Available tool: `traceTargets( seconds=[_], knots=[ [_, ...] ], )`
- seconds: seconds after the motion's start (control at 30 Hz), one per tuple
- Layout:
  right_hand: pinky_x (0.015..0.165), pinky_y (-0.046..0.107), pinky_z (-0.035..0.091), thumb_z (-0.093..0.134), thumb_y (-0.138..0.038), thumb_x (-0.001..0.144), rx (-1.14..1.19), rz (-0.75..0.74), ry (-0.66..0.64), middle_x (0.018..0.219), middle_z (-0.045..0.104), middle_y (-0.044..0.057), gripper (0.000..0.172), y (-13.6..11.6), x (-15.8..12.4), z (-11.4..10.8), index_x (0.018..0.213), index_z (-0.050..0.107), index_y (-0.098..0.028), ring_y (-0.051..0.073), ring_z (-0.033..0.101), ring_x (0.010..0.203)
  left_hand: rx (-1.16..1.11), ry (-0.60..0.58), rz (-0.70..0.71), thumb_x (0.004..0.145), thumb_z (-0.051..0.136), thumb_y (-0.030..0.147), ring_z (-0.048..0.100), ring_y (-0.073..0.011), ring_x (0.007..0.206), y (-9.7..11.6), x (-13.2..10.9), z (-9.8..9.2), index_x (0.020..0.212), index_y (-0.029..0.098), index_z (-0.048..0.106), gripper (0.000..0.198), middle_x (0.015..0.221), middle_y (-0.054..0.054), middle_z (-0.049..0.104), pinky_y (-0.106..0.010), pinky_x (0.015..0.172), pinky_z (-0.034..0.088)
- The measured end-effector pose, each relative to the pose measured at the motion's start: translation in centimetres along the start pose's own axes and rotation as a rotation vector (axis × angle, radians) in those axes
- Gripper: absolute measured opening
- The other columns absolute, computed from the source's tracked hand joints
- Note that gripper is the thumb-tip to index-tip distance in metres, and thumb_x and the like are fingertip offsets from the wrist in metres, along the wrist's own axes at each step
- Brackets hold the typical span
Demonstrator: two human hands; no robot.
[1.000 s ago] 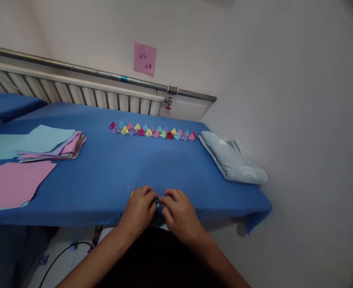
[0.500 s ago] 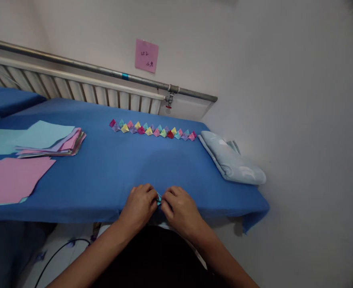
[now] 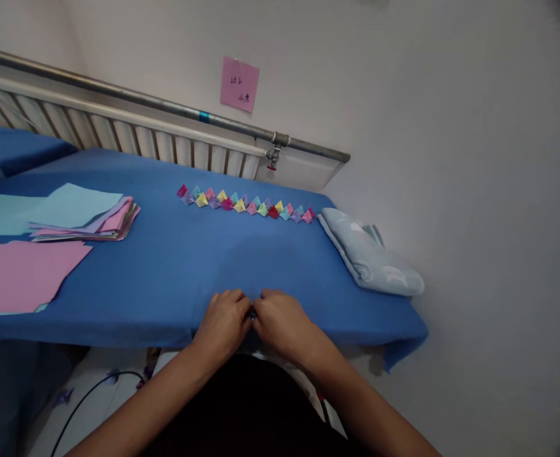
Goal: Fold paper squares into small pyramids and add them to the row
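My left hand (image 3: 225, 320) and my right hand (image 3: 282, 320) rest knuckles-up at the near edge of the blue-covered bed (image 3: 175, 266). Their fingertips press together on a small folded teal paper piece (image 3: 252, 313), almost wholly hidden between them. Farther back lies a row of several small folded paper shapes (image 3: 246, 204) in pink, yellow, teal, purple and red. A stack of coloured paper sheets (image 3: 87, 216) sits to the left, with loose pink sheets (image 3: 23, 273) nearer me.
A folded light-blue blanket (image 3: 368, 254) lies at the bed's right end against the white wall. A radiator (image 3: 132, 143) and a metal pipe (image 3: 166, 105) run behind the bed. A pink note (image 3: 239, 84) sticks on the wall. A black cable (image 3: 89, 400) lies on the floor.
Both hands stay pinched together on the paper piece; less of the teal piece shows now. The view has shifted slightly, so the hands sit a little higher in the picture.
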State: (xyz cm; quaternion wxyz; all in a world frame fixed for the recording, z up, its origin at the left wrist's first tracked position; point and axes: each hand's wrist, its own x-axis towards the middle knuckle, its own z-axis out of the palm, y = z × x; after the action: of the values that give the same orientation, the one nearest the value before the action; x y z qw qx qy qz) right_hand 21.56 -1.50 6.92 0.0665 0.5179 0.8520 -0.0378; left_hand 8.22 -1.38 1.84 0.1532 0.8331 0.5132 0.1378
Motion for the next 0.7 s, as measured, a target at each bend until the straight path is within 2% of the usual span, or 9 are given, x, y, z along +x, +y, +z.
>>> traceTargets(
  seconds=[0.37,0.53,0.6,0.7],
  knots=[
    [0.06,0.027,0.045,0.058,-0.011,0.074,0.057,-0.043,-0.018,0.072,0.069,0.008,0.016,0.6,1.9,0.6,0.074,0.071,-0.019,0.019,0.064,0.066,-0.074,0.038,0.01,0.082,0.053,0.018,0.057,-0.0237,0.089,0.0,-0.2,0.1,0.085,0.018,0.064,0.011,0.09,-0.006,0.062,-0.037,0.078,0.04],
    [0.059,0.028,0.043,0.056,-0.01,0.075,0.06,-0.05,-0.055,0.073,0.069,0.008,0.017,0.9,1.9,-0.2,0.074,0.07,-0.018,0.019,0.062,0.065,-0.054,0.012,0.002,0.082,0.052,0.017,0.058,-0.0243,0.091,0.0,-0.1,0.1,0.086,0.018,0.064,0.013,0.092,-0.007,0.063,-0.038,0.079,0.04],
    [0.063,0.027,0.043,0.052,-0.011,0.078,0.111,-0.048,0.024,0.078,0.069,0.007,0.018,1.4,1.3,-0.7,0.079,0.069,-0.018,0.018,0.062,0.07,-0.051,0.022,-0.009,0.083,0.051,0.017,0.058,-0.0242,0.093,0.0,-0.2,0.1,0.086,0.018,0.063,0.013,0.093,-0.007,0.063,-0.038,0.079,0.04],
    [0.071,0.026,0.042,0.049,-0.012,0.082,0.258,0.034,0.273,0.086,0.067,0.006,0.019,2.8,-0.1,-0.7,0.088,0.066,-0.017,0.016,0.06,0.078,-0.051,0.056,-0.033,0.084,0.05,0.017,0.058,-0.023,0.09,0.2,-0.2,0.1,0.083,0.018,0.063,0.013,0.091,-0.006,0.063,-0.036,0.079,0.04]
  ],
)
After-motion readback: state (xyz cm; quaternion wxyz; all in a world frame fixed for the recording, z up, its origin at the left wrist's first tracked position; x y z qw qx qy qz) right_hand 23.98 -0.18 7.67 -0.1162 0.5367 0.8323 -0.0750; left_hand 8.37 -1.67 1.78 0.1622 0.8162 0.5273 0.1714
